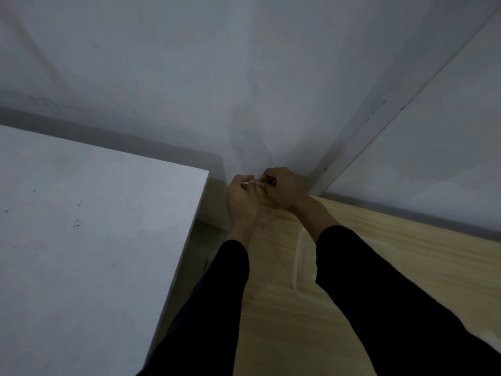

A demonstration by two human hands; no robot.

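**Both hands pinched on a small pale piece in front of the wall**

Just right of the frame's centre we find the left hand (241,198) and the right hand (284,189) drawn close together, fingers curled and knuckles nearly meeting. Between them sits a small pale piece (254,182), whitish or clear, held up in front of the grey wall (217,77). Each hand pinches one end of it. It is too small and blurred for us to say what it is.

We judge it very light, since fingertips alone carry it. It spans the gap in a straight line, so we take it for something short and fairly stiff. If it is smooth plastic, as its sheen suggests, it may slip under dry fingers. We think the best hold is the one shown, with the pads of thumb and forefinger close to each end. Any push or pull should run along its length, because a sideways bend could snap or kink so slight a thing.

Lower in the frame, between the black sleeves (217,308), a clear tube (296,267) curves over the wooden floor (379,253). We cannot tell whether it runs up to the piece. If it does, we expect it to be limp and to drag only lightly.

A white table (81,240) fills the left of the frame, its corner near the left hand but not touching it.
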